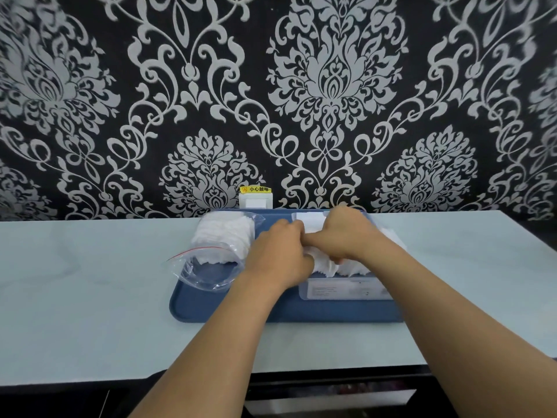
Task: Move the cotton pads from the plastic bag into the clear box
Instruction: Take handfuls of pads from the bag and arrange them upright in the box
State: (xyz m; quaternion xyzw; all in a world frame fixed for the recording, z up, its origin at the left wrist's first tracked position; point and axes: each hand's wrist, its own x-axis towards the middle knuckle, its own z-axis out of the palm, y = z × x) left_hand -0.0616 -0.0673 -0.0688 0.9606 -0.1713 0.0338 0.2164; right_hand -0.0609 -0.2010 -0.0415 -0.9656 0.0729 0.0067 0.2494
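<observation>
Hands meet over the clear box (pixel 346 289) at the right of a blue tray (pixel 211 309) on the bench (pixel 90 297), the left hand (pixel 278 257) and right hand (pixel 346 233) both curled down onto a batch of cotton pads (pixel 328 268), apparently gathering and pressing it so it sits within the walls. That batch lies directly under the fingers and bulges above the box's near rim, though whether they pinch it or merely press I cannot tell. More pads remain in the plastic bag (pixel 220 236), just left of the left hand, its red-edged mouth open toward the person.
</observation>
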